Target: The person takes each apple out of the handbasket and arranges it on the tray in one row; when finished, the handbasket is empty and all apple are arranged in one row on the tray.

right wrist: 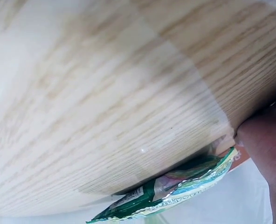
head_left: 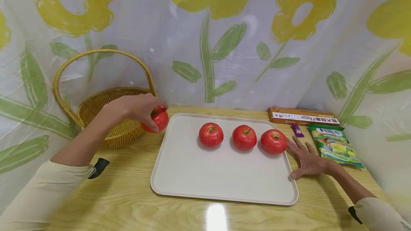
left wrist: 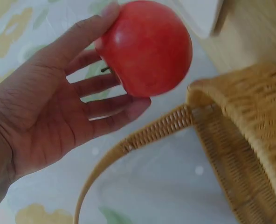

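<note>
Between thumb and fingers, my left hand [head_left: 141, 108] grips a red apple [head_left: 159, 118] beside the basket's right side. The left wrist view shows this apple [left wrist: 149, 49] held at the fingertips, its stem toward the palm. Close by stands a wicker basket [head_left: 123, 131] with a tall arched handle. Three more red apples, a left one [head_left: 211, 135], a middle one [head_left: 244, 137] and a right one [head_left: 273, 142], sit in a row on the white tray [head_left: 221, 177]. At the tray's right edge my right hand [head_left: 306, 159] rests with fingers spread, its thumb at the rim.
On the right lie a green Fox's candy bag [head_left: 335, 143], a small purple wrapped sweet [head_left: 297, 131] and a brown pasta box [head_left: 303, 116]. A flowered curtain [head_left: 237, 74] hangs behind the wooden table [head_left: 128, 202].
</note>
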A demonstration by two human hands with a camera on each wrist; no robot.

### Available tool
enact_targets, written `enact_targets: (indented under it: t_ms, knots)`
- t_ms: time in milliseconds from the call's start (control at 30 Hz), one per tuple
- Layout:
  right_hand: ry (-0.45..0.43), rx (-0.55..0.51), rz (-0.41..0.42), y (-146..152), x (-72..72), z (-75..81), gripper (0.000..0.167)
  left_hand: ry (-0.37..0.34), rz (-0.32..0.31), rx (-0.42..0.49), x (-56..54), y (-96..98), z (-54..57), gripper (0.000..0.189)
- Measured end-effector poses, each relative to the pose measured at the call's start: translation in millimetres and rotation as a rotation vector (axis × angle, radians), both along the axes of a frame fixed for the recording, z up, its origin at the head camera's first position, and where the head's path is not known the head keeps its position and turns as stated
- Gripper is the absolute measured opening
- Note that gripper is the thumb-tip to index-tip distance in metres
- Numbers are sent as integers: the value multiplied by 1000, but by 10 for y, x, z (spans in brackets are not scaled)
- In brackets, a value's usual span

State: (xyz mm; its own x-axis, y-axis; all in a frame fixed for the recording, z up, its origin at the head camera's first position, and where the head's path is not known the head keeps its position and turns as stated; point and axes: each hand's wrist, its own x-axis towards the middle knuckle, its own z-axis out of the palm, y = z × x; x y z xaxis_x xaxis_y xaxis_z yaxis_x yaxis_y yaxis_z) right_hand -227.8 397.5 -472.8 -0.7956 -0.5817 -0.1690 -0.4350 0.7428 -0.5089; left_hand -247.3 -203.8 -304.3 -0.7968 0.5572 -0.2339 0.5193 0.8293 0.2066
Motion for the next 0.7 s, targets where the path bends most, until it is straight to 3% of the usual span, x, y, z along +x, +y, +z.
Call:
enact_targets:
  t_ms: [167,433,700]
  knots:
    - [-24,-23,0,-4,12,39,125,-30,-36,-5,-25,150,-82,62]
    - [-137,64,-21,-49,-38,152,132,-54,-84,-13,-97,354,-212,62]
    - [-179,119,9,-138,-83,301,134,-74,-119,-45,-156,500,-394,61]
